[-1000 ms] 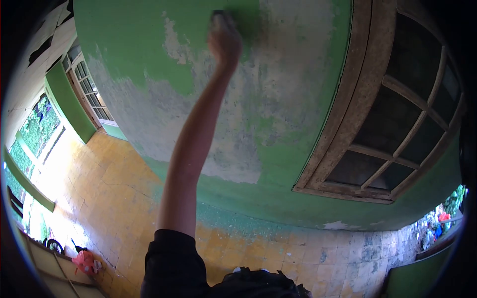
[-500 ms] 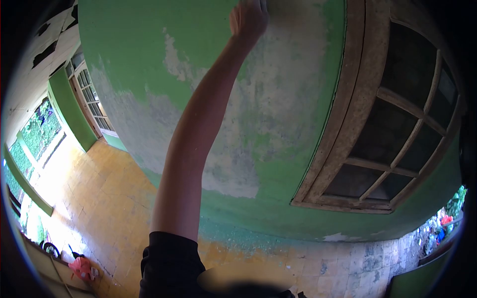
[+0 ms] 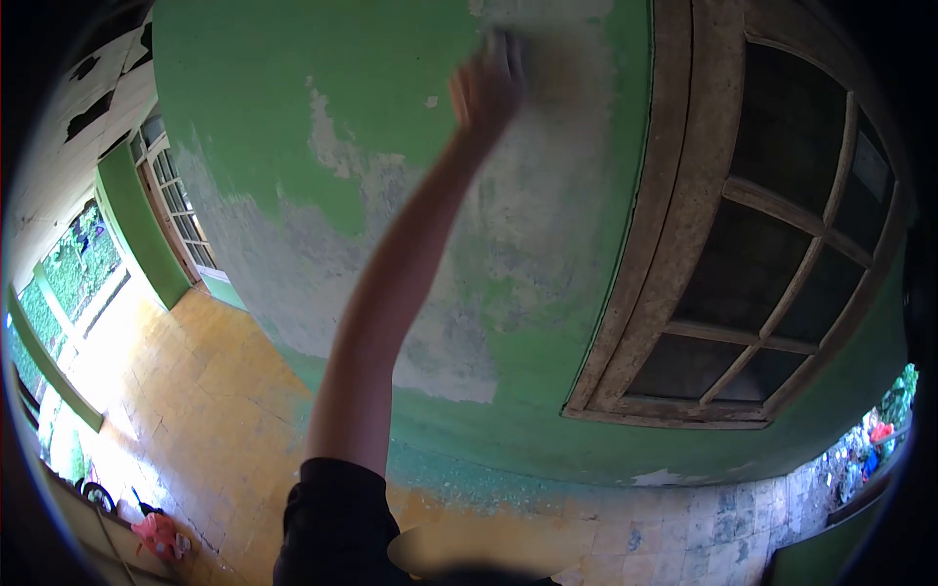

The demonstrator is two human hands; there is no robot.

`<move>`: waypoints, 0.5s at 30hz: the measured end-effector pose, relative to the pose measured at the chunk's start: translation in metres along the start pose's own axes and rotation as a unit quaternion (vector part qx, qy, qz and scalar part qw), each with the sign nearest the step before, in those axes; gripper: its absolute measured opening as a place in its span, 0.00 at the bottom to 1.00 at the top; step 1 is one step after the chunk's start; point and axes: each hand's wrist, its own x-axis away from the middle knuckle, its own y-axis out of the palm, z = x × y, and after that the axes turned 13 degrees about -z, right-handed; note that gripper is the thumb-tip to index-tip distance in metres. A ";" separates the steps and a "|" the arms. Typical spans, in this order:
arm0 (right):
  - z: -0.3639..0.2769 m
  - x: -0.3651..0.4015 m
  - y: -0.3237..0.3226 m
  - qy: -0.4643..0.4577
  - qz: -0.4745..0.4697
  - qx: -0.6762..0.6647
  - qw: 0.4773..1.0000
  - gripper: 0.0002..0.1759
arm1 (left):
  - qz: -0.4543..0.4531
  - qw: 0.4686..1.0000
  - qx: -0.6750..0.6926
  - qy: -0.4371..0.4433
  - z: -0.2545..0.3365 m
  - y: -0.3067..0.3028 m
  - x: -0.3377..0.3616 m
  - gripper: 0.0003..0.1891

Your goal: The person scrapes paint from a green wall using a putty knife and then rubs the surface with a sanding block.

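My left hand (image 3: 489,93) is raised against the upper part of the green wall (image 3: 410,54), arm stretched out and sleeve dark at the bottom. Its fingers are curled closed, and motion blurs them. A small greyish shape (image 3: 502,47) shows at the fingertips, too smeared to name. Beside the hand, the paint gives way to a bare grey patch (image 3: 567,127). More worn grey plaster (image 3: 445,361) spreads below and to the left of the forearm. My right hand is out of view.
A wooden-framed window (image 3: 674,195) stands right of the patch. Pale flakes (image 3: 489,483) lie along the wall's foot on the tiled floor (image 3: 225,381). A pink-red object (image 3: 159,535) sits at lower left, and a glazed door (image 3: 181,210) is at far left.
My left hand has come down from the top edge of the view, staying near the wall. The view has shifted slightly up and to the right.
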 end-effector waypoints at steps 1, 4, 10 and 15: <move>0.000 0.001 -0.002 0.002 0.000 -0.001 1.000 0.19 | 0.039 0.999 -0.017 0.015 -0.007 0.002 -0.050 0.16; 0.008 0.001 -0.002 0.007 -0.004 -0.003 1.000 0.19 | 0.097 0.993 -0.012 0.060 0.018 -0.009 -0.078 0.17; 0.024 0.000 -0.006 0.011 -0.009 -0.004 1.000 0.18 | -0.019 0.990 -0.033 0.136 0.023 0.083 0.133 0.20; 0.026 -0.001 -0.013 0.005 -0.004 -0.006 1.000 0.17 | -0.113 0.965 0.040 0.235 0.000 0.073 0.228 0.11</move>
